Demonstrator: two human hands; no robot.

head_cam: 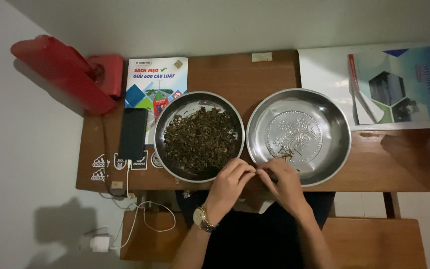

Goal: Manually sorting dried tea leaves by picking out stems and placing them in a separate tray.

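Sorting barely begun — left tray full, right tray nearly bare

At the desk's (215, 69) near edge, the left tray (161, 130) holds the heap of dried leaves (200, 138); left hand (230, 184) and right hand (285, 183) meet fingertip to fingertip, pinching something too small to tell, over the right tray's (339, 130) rim — only a few stems (285, 152) lie there.

Left hand (230, 182) and right hand (283, 180) together, fingers seemingly pinched.

Both my hands meet at the desk's near edge, left hand (231, 180) and right hand (283, 180) pinching fingertips together between the round steel bowl of dark dried leaves (199, 135) and the shiny embossed steel tray (298, 135), which holds just a few stems (285, 153).
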